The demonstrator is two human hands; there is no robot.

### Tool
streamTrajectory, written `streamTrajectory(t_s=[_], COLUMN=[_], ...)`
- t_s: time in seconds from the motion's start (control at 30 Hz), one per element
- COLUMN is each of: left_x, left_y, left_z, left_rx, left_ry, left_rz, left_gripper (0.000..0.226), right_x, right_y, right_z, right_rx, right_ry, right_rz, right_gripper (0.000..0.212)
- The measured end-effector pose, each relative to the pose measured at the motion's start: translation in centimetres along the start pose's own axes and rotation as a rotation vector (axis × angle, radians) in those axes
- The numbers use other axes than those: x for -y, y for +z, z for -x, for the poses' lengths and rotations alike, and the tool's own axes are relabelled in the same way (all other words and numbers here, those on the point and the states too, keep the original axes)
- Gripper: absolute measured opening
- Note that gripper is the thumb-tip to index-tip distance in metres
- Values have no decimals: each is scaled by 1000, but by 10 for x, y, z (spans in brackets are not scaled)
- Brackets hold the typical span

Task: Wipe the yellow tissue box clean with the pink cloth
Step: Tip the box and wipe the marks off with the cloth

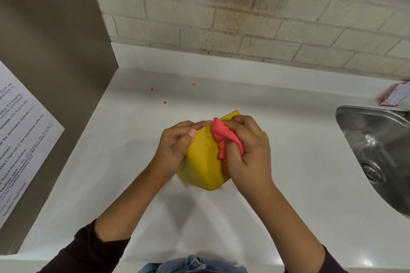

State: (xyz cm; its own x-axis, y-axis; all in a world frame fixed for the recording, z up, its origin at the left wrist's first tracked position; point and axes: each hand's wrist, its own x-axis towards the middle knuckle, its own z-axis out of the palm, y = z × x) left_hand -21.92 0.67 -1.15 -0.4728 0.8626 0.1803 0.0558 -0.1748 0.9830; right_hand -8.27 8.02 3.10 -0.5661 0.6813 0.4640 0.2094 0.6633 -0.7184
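1. The yellow tissue box (200,162) is near the middle of the white surface (288,150), tilted so one corner points toward the near edge; whether that corner touches the surface cannot be told.
2. The left hand (177,142) holds the box on its left side. Its fingers (195,125) lie stretched along the box's upper far edge, with the thumb pressed on the yellow face, so the hand is closed on the box.
3. The right hand (248,150) is curled around the bunched pink cloth (224,139), its fingers closed tight on it, and presses the cloth against the right part of the box's upper face.
4. Small orange marks (208,145) show on the yellow face just left of the cloth.
5. Three orange spots (164,102) lie on the surface beyond the box, well apart from it.
6. A steel sink (377,157) is set into the surface at the right, with its drain visible.
7. A pink-edged packet (395,94) lies at the far right, just beyond the sink.
8. A brown panel (55,62) stands at the left, with a printed paper sheet (22,139) on it.
9. A pale brick wall (244,17) runs along the far side.
10. Dark sleeves (88,250) cover both forearms at the near edge.
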Motion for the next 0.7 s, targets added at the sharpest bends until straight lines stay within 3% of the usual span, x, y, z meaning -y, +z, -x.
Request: streamTrajectory(t_s=[0.17,0.23,0.4,0.57,0.7], left_x=[-3,-3,-2,-2,1], left_y=[1,1,1,1,-2], left_z=[-1,-1,-1,-2,-3], left_rx=[20,6,-18,-15,-9], left_ry=[27,17,-4,23,31], left_rz=[-8,-5,-13,19,22], left_gripper=[43,44,41,35,38], right_x=[-5,-12,-10,4,-5], right_y=[-12,-20,-14,-4,-16], right_z=[9,6,-3,5,13], right_rx=[220,213,47,203,272], right_ry=[-187,-211,-20,-117,-242], right_rz=[88,44,-19,100,48], right_gripper=[40,39,41,39,36])
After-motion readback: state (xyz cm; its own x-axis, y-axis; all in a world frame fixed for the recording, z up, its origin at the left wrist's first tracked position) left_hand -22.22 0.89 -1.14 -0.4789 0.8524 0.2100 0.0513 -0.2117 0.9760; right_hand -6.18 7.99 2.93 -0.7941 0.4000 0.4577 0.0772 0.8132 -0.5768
